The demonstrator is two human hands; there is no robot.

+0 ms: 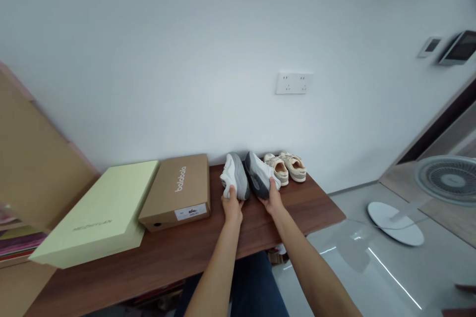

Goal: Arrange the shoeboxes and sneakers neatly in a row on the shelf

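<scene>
My left hand (232, 204) grips a white and grey sneaker (235, 176) by its heel end, thumb on the near side. In my right hand (273, 197) is the matching sneaker (259, 172), tilted so that part of its dark grey sole faces the other one. Both are held over the brown wooden bench (256, 223), close to the wall; whether they touch its surface I cannot tell. Just right of them a pair of cream shoes stands on the bench, a left one (277, 168) and a right one (293, 166).
Left on the bench lie a brown shoebox (178, 190) and a pale green box (100, 208). Cardboard (37, 153) stands at the far left. A white fan (396, 223) is on the floor at right. The wall holds a socket plate (293, 83).
</scene>
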